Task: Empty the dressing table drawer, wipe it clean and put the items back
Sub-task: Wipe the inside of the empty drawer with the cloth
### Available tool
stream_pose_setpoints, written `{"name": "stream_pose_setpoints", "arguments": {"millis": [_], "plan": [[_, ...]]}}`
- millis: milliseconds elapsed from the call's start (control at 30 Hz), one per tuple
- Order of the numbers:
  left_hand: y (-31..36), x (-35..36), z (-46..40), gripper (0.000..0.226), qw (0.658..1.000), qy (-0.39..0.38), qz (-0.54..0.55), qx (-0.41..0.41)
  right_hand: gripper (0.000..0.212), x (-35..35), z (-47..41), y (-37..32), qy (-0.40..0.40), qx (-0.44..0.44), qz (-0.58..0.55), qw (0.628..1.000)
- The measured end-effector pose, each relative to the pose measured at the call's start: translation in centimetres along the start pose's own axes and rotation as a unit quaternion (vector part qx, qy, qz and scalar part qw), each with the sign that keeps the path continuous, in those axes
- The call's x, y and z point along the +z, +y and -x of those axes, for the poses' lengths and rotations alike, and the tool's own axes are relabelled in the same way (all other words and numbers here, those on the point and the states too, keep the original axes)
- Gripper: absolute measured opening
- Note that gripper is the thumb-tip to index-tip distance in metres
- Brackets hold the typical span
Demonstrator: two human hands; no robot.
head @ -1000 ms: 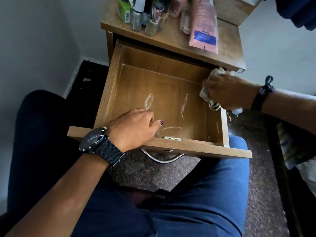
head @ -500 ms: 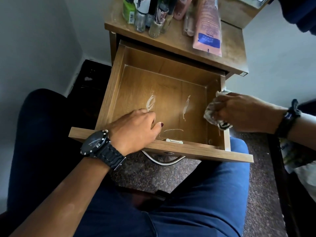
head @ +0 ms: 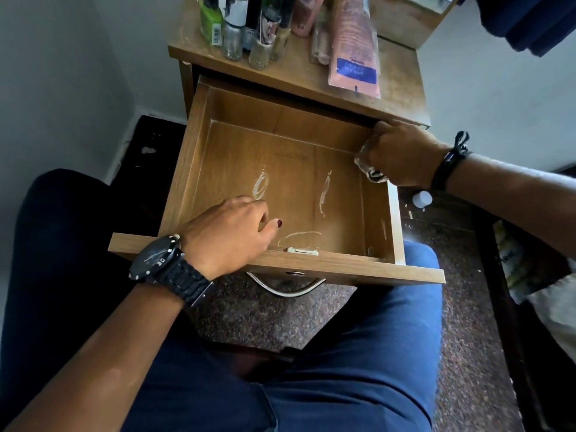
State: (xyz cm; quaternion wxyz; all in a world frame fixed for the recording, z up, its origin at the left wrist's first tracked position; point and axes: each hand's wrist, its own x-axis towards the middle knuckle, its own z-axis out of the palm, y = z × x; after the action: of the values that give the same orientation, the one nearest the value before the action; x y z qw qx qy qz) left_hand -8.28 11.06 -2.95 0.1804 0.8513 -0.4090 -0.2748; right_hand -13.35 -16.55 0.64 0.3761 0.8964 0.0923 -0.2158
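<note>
Two hands are working at the pulled-out drawer (head: 280,169) in the middle of the frame: the right hand (head: 402,154), fingers curled round a crumpled cloth (head: 369,165), is sliding back up the right wall to the far right corner after dipping lower half a second ago, so the wiping is still running. White smears (head: 261,186) are remaining on the drawer floor left of the cloth, while the left hand (head: 230,233) is gripping the front panel, fingers bent over its edge
</note>
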Motion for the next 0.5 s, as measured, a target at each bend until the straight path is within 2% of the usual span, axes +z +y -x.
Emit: {"name": "stream_pose_setpoints", "arguments": {"millis": [133, 300, 400, 500], "plan": [[-0.1, 0.1, 0.0, 0.034, 1.0, 0.001, 0.01, -0.005, 0.026, -1.2, 0.6, -0.6, -0.039, -0.032, -0.04, 0.998], [-0.2, 0.1, 0.0, 0.034, 1.0, 0.002, 0.002, -0.001, 0.03, -0.1, 0.0, -0.5, -0.067, 0.043, -0.024, 0.997], [-0.3, 0.1, 0.0, 0.034, 1.0, 0.01, 0.0, 0.002, 0.037, 0.0, -1.0, -0.1, -0.074, 0.054, -0.004, 0.996], [-0.3, 0.1, 0.1, 0.033, 1.0, 0.021, 0.002, 0.002, 0.045, -0.1, -0.9, 0.4, -0.074, 0.023, -0.013, 0.997]]}}
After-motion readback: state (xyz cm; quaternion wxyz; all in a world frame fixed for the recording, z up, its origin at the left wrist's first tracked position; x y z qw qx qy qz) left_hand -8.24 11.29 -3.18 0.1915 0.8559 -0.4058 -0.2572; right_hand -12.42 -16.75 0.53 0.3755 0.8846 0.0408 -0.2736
